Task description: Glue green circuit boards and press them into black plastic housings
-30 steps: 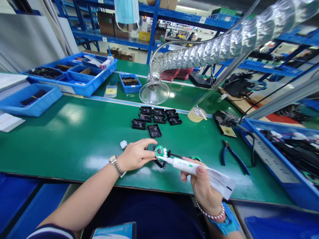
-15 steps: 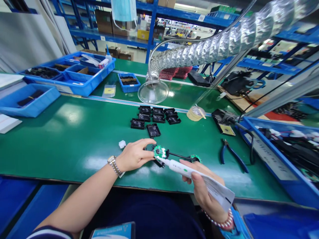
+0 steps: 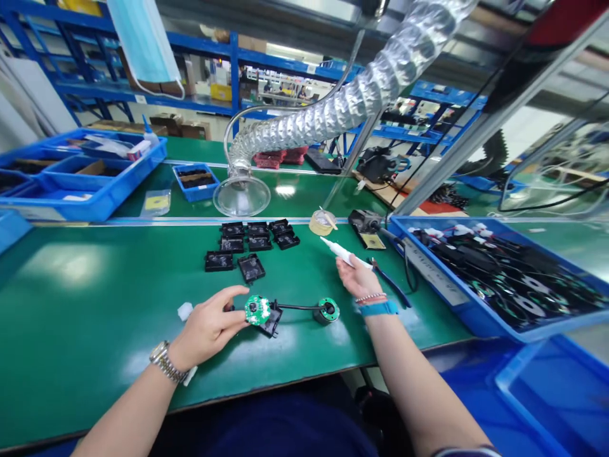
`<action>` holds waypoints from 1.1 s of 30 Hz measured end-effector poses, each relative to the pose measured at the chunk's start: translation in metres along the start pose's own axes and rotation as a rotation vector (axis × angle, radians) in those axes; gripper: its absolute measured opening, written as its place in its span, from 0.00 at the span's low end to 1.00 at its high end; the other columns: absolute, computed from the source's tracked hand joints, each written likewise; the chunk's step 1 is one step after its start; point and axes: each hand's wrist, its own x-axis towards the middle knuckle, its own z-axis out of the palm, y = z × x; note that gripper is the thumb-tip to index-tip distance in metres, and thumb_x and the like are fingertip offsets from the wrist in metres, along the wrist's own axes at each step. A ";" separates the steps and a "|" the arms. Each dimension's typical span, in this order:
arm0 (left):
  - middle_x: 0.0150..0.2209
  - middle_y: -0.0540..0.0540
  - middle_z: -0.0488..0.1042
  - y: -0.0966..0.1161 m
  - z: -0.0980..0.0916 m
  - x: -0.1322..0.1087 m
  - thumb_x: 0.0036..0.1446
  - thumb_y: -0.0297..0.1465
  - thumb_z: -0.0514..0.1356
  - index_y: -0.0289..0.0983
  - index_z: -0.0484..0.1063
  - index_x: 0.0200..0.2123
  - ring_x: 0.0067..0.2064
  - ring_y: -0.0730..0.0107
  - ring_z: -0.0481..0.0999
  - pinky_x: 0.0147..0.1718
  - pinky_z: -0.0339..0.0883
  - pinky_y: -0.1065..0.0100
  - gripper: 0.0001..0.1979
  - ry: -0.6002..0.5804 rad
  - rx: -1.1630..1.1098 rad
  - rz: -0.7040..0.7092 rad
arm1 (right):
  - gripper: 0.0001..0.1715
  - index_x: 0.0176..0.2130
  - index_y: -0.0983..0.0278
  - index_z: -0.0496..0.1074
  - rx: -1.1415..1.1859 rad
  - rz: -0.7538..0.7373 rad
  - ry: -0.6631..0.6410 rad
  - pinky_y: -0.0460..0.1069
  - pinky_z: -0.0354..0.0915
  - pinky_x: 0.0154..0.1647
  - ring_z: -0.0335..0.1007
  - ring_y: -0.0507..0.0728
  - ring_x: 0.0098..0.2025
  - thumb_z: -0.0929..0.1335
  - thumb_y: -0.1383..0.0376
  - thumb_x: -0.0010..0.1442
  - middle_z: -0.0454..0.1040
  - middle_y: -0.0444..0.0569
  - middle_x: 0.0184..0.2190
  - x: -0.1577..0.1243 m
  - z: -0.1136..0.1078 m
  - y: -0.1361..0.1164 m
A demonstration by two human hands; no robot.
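Observation:
My left hand (image 3: pixel 209 327) pinches a round green circuit board (image 3: pixel 257 310) that sits on a black housing (image 3: pixel 271 321) on the green bench. A black cable runs from the board to a small green ring part (image 3: pixel 328 310) lying on the mat. My right hand (image 3: pixel 356 277) is farther out to the right, closed round a white glue tube (image 3: pixel 339 251) with its nozzle pointing up and left. A small white cap (image 3: pixel 184 311) lies left of my left hand.
Several black housings (image 3: pixel 252 241) lie behind the board. A tape roll (image 3: pixel 322 223), blue-handled pliers (image 3: pixel 390 285) and a soldering stand (image 3: pixel 365 223) are near my right hand. A blue bin of wired parts (image 3: pixel 495 279) stands right. Blue trays (image 3: pixel 85 174) and a clear extraction funnel (image 3: pixel 241 195) stand behind.
My right hand has lifted the glue tube off the circuit board and carried it away to the right and back. The view has swung right. My left hand still holds the board.

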 end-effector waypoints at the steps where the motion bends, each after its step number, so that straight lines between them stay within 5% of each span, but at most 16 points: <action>1: 0.48 0.42 0.64 -0.001 0.000 0.000 0.60 0.33 0.50 0.37 0.73 0.27 0.31 0.73 0.66 0.28 0.64 0.69 0.15 -0.005 0.003 -0.002 | 0.05 0.32 0.65 0.67 0.019 0.033 0.006 0.41 0.67 0.16 0.68 0.50 0.19 0.63 0.68 0.58 0.72 0.46 0.22 0.009 -0.003 0.002; 9: 0.48 0.42 0.65 0.000 0.001 0.001 0.60 0.33 0.49 0.37 0.72 0.26 0.30 0.72 0.66 0.27 0.63 0.69 0.15 -0.012 -0.004 -0.025 | 0.11 0.39 0.71 0.67 0.108 0.254 0.053 0.42 0.69 0.22 0.72 0.51 0.27 0.57 0.74 0.62 0.73 0.51 0.29 0.036 -0.013 0.010; 18: 0.48 0.41 0.65 -0.002 0.001 0.000 0.59 0.33 0.50 0.37 0.72 0.26 0.30 0.72 0.66 0.27 0.63 0.70 0.15 -0.039 0.009 -0.016 | 0.14 0.45 0.71 0.64 0.193 0.205 0.073 0.43 0.70 0.22 0.72 0.52 0.27 0.55 0.69 0.63 0.74 0.51 0.27 0.044 -0.014 0.000; 33: 0.48 0.42 0.66 -0.003 0.001 0.001 0.59 0.32 0.49 0.37 0.73 0.27 0.30 0.73 0.66 0.27 0.64 0.70 0.15 -0.027 0.013 -0.025 | 0.15 0.44 0.68 0.65 0.099 0.139 0.021 0.43 0.68 0.26 0.71 0.49 0.27 0.55 0.64 0.66 0.73 0.48 0.30 0.092 0.067 0.007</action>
